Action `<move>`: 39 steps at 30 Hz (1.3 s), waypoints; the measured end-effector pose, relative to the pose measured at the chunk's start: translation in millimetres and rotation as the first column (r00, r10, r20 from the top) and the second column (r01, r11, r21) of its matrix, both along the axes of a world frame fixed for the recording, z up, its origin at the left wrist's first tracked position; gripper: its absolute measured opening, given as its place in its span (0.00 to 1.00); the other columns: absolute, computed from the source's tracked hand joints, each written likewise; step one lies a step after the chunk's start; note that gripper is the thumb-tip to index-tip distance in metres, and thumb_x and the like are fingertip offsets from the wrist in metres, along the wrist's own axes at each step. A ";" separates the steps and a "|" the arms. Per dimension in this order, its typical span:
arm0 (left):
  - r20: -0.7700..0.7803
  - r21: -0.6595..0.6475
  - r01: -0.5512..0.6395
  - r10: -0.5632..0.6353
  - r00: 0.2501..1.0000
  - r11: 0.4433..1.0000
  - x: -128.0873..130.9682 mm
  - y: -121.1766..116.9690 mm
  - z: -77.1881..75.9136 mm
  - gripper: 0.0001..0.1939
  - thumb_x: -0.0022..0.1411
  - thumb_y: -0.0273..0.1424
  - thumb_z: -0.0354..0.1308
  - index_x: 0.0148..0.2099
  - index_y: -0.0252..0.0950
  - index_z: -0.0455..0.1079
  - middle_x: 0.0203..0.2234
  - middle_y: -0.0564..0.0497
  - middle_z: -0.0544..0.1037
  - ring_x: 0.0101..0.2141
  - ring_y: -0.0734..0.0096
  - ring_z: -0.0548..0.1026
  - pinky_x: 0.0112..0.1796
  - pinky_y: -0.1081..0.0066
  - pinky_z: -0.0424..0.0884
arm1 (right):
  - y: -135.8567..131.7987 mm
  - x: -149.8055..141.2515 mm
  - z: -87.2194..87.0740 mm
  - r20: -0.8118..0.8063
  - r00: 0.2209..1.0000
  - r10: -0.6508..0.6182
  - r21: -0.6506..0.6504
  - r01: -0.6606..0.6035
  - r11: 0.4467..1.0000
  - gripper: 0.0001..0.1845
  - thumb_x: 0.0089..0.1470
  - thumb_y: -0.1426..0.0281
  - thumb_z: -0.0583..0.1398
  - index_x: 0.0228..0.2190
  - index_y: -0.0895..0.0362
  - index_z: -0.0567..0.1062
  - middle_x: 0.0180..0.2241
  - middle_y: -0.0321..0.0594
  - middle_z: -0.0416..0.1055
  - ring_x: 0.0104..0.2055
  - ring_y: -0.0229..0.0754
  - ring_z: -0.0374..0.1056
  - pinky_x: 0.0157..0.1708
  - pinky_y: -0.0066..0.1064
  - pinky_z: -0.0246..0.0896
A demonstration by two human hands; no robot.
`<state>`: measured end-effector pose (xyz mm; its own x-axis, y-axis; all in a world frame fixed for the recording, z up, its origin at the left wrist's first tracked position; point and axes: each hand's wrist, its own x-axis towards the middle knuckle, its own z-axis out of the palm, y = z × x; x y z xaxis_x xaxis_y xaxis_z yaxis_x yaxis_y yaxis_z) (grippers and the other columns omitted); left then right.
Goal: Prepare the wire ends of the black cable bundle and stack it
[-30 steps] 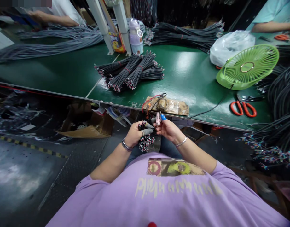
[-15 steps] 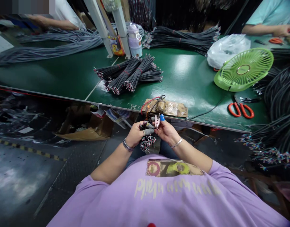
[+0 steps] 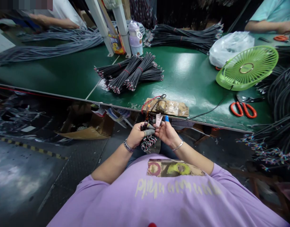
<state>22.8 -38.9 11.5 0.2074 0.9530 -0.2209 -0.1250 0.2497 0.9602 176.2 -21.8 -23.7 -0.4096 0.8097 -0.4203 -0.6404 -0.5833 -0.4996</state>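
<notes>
My left hand (image 3: pixel 136 135), with grey finger covers, is closed around a bundle of thin black cables (image 3: pixel 148 143) whose red, white and black wire ends fan out below the fingers. Close against it, my right hand (image 3: pixel 168 133) holds a small pale pink piece like a clip (image 3: pixel 158 119) between its fingers. A blue cover sits on the right thumb, which points up, apart from the pink piece. Just beyond the hands, a taped wooden block (image 3: pixel 174 107) with red and black leads lies at the table edge. The exact contact between fingertips and wires is too small to tell.
Tied black cable bundles (image 3: pixel 133 72) lie on the green table (image 3: pixel 71 75). To the right are a green fan (image 3: pixel 247 67), red-handled scissors (image 3: pixel 243 109), a plastic bag (image 3: pixel 231 47) and more cables (image 3: pixel 282 94). A bottle (image 3: pixel 136 39) stands behind. Two other people sit across the table.
The pink piece has turned in my right hand, and the right thumb has lifted away from it. My left hand keeps its hold on the cables with little movement.
</notes>
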 end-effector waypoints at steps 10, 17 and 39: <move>-0.112 -0.086 0.154 -0.163 0.980 0.984 -9.3 -6.9 -12.1 0.18 0.48 0.42 0.65 0.27 0.29 0.70 0.19 0.52 0.73 0.20 0.77 0.68 0.23 0.75 0.63 | -20.8 15.4 -10.0 0.008 0.990 0.143 -0.008 -0.142 0.990 0.10 0.57 0.64 0.56 0.34 0.58 0.71 0.32 0.42 0.77 0.22 0.32 0.64 0.22 0.24 0.62; -0.129 -0.079 0.275 -0.284 0.950 0.958 -7.1 -6.1 -18.6 0.13 0.45 0.33 0.66 0.31 0.30 0.71 0.22 0.54 0.72 0.24 0.76 0.68 0.29 0.73 0.65 | -19.5 12.3 -1.1 0.362 0.930 0.062 0.336 -0.192 0.922 0.17 0.38 0.69 0.69 0.34 0.58 0.75 0.27 0.35 0.75 0.25 0.31 0.65 0.26 0.23 0.60; -0.137 0.014 0.122 -0.119 0.983 0.992 -4.7 -12.0 -17.1 0.15 0.46 0.36 0.67 0.29 0.31 0.68 0.21 0.54 0.71 0.24 0.78 0.66 0.28 0.74 0.63 | -22.9 13.1 -8.1 0.427 0.904 -0.019 0.327 -0.135 0.935 0.11 0.36 0.67 0.69 0.25 0.59 0.76 0.21 0.32 0.70 0.21 0.30 0.60 0.22 0.23 0.56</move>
